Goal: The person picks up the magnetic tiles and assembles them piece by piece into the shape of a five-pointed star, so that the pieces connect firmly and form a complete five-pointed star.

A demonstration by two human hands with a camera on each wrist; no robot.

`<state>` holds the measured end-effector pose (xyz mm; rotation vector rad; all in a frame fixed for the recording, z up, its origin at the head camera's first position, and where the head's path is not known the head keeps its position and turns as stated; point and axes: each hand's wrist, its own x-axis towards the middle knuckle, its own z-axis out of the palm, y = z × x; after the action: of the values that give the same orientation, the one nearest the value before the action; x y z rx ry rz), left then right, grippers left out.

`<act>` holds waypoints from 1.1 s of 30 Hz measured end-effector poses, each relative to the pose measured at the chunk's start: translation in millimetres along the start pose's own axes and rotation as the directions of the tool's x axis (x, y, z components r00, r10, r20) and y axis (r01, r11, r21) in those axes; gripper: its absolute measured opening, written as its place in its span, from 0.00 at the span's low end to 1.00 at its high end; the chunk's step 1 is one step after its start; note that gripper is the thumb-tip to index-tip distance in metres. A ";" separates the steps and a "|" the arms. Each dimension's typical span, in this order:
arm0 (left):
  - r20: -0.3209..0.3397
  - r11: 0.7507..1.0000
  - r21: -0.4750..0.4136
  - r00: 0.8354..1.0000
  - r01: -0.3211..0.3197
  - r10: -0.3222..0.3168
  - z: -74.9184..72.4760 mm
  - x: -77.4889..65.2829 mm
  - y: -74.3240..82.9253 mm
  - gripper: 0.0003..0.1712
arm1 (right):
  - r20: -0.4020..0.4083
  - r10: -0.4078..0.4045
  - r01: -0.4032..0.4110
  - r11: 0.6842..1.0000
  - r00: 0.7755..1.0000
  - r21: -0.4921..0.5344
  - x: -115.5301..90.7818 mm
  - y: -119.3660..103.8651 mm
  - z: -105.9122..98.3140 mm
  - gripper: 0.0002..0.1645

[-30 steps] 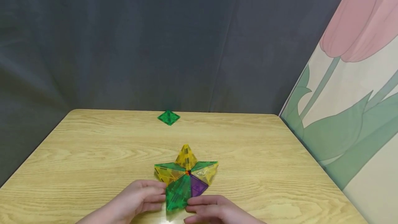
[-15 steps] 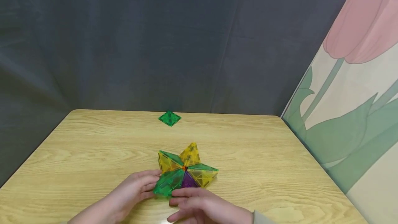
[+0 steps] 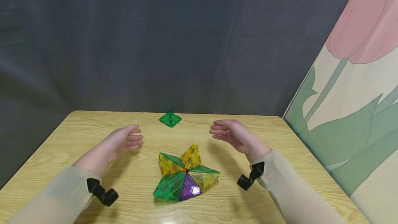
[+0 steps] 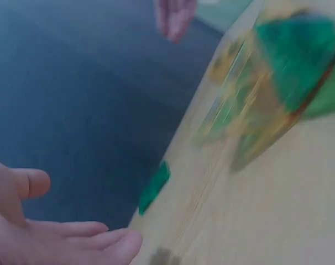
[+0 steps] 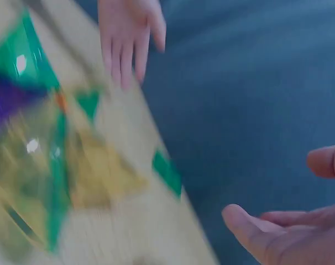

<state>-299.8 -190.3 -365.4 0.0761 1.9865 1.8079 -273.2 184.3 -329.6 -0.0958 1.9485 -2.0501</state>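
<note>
A star-shaped build of see-through plastic magnetic tiles (image 3: 172, 184) lies on the table, its pieces green, yellow and purple. One purple triangle tile (image 3: 189, 186) fills the front side between a green point and a yellow one. My left hand (image 3: 125, 141) is raised over the table to the left of the star, fingers straight, holding nothing. To the star's right, my right hand (image 3: 231, 134) is held up likewise, palm turned inward, with nothing in it. Both wrist views show the fingers extended and apart from the tiles.
Near the table's back edge lies a green diamond of tiles (image 3: 170, 119). A dark curtain (image 3: 155, 44) hangs behind the wood-grain table (image 3: 93, 123). On the right stands a wall panel (image 3: 348, 113) painted with a pink tulip.
Both hands have let go of the star and moved up, forward and outward to either side. Earlier the star turned slightly and slid; it now lies by itself.
</note>
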 end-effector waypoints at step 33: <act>-0.042 0.967 -0.255 0.999 -0.013 0.002 35.5 107.5 2.7 0.46 | 0.087 0.160 -0.158 0.987 0.983 -0.034 148.8 45.8 23.2 0.36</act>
<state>-384.2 -120.8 -395.2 -0.0350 1.7646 2.0692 -400.4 120.9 -397.2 -0.0359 1.8665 -1.8852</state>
